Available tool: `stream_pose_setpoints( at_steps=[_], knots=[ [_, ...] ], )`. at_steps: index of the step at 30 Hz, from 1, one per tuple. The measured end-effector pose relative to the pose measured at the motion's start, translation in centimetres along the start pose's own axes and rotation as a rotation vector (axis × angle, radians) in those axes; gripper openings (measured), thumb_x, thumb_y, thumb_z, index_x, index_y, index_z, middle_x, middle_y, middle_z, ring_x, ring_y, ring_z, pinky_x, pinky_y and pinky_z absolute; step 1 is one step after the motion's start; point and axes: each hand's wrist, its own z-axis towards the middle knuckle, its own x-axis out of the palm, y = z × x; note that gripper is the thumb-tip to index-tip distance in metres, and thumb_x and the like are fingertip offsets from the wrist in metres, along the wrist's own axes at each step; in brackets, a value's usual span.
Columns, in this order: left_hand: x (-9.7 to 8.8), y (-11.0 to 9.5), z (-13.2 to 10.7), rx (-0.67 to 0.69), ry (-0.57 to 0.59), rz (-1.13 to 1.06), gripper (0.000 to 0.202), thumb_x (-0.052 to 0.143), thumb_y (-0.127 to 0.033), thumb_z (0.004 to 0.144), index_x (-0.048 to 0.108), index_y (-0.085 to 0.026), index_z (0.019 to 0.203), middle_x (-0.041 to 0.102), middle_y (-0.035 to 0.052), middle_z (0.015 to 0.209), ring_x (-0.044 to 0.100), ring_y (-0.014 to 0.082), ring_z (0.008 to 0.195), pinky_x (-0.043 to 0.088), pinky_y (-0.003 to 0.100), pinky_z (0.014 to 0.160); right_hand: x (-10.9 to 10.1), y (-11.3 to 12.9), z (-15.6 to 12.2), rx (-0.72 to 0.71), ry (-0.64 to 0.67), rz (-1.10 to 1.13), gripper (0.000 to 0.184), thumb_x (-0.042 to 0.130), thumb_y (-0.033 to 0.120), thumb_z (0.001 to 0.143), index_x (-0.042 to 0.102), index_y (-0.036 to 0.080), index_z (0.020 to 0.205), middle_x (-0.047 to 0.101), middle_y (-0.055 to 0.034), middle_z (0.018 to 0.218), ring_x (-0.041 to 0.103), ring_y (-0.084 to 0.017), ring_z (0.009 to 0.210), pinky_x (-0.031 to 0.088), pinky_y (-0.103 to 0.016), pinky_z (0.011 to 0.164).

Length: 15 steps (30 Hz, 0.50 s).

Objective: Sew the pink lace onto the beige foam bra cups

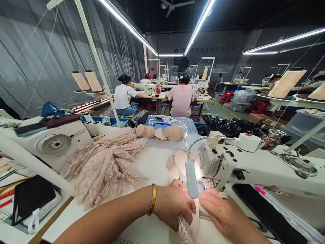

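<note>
My left hand (175, 203), with a gold bracelet (153, 200) at the wrist, is curled around a strip of pale lace fabric (183, 230) that hangs below its fingers. To its right, my right hand (220, 210) lies nearly flat by the needle area, fingers stretched out and pressing on the work. Between both hands is a smooth pale-beige piece (196, 218). A white sewing machine (243, 156) stands at the right. Its small grey lamp (192, 181) hides part of the work and some fingertips. Behind the lamp lies a round beige piece (179, 160).
A heap of beige lace fabric (109, 162) covers the table's left. Stacks of beige round pads (174, 133) rest on a clear plastic box (189, 127). A black phone (264, 210) lies right of my right hand. Co-workers sit farther back, one in a pink shirt (181, 98).
</note>
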Motion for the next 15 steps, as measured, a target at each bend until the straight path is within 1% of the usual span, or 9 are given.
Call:
stream_pose_setpoints(
  at_steps=[2, 5, 8, 10, 12, 15],
  knots=[
    [0.3, 0.3, -0.1, 0.008, -0.025, -0.022, 0.013, 0.085, -0.02, 0.073, 0.078, -0.02, 0.083, 0.077, 0.0068, 0.123, 0.069, 0.0301, 0.109, 0.031, 0.044, 0.083, -0.1, -0.3, 0.2, 0.016, -0.004, -0.013, 0.036, 0.043, 0.006, 0.099, 0.07, 0.028, 0.105, 0.081, -0.0023, 0.111, 0.074, -0.02, 0.091, 0.059, -0.029, 0.076],
    [0.6, 0.7, -0.1, 0.015, -0.069, -0.053, 0.015, 0.085, -0.019, 0.07, 0.076, -0.02, 0.082, 0.078, 0.006, 0.121, 0.071, 0.0293, 0.107, 0.032, 0.045, 0.087, 0.3, -1.1, -0.1, 0.052, -0.02, -0.043, 0.035, 0.048, 0.008, 0.096, 0.073, 0.031, 0.106, 0.081, -0.0016, 0.116, 0.076, -0.021, 0.092, 0.061, -0.031, 0.08],
    [0.6, 1.0, 0.1, 0.01, -0.08, -0.06, 0.016, 0.086, -0.02, 0.069, 0.075, -0.02, 0.081, 0.079, 0.0059, 0.119, 0.07, 0.0301, 0.109, 0.032, 0.045, 0.09, 1.1, -1.9, -0.7, 0.058, -0.04, -0.116, 0.04, 0.052, 0.009, 0.093, 0.073, 0.033, 0.118, 0.081, -0.0001, 0.121, 0.078, -0.023, 0.098, 0.062, -0.032, 0.081],
    [0.5, 1.1, 0.3, 0.003, -0.081, -0.045, 0.012, 0.084, -0.02, 0.072, 0.075, -0.02, 0.08, 0.08, 0.0061, 0.116, 0.07, 0.0297, 0.109, 0.032, 0.045, 0.089, 1.6, -2.2, -1.0, 0.048, -0.044, -0.176, 0.045, 0.052, 0.009, 0.093, 0.071, 0.032, 0.126, 0.08, 0.0, 0.126, 0.078, -0.024, 0.103, 0.062, -0.033, 0.081],
    [0.5, 1.2, 0.4, -0.004, -0.094, -0.033, 0.008, 0.081, -0.019, 0.074, 0.074, -0.02, 0.078, 0.08, 0.0057, 0.114, 0.071, 0.0284, 0.106, 0.032, 0.044, 0.088, 2.0, -2.2, -1.1, 0.078, -0.059, -0.215, 0.05, 0.051, 0.01, 0.093, 0.069, 0.033, 0.133, 0.078, -0.0001, 0.131, 0.077, -0.026, 0.107, 0.062, -0.035, 0.083],
    [0.6, 1.5, 0.4, -0.002, -0.118, -0.03, 0.007, 0.079, -0.019, 0.075, 0.073, -0.02, 0.076, 0.08, 0.0043, 0.115, 0.071, 0.0274, 0.104, 0.032, 0.043, 0.086, 2.2, -2.0, -1.1, 0.124, -0.11, -0.198, 0.053, 0.048, 0.011, 0.095, 0.068, 0.037, 0.136, 0.078, 0.0001, 0.13, 0.077, -0.026, 0.106, 0.062, -0.037, 0.085]
  ],
)
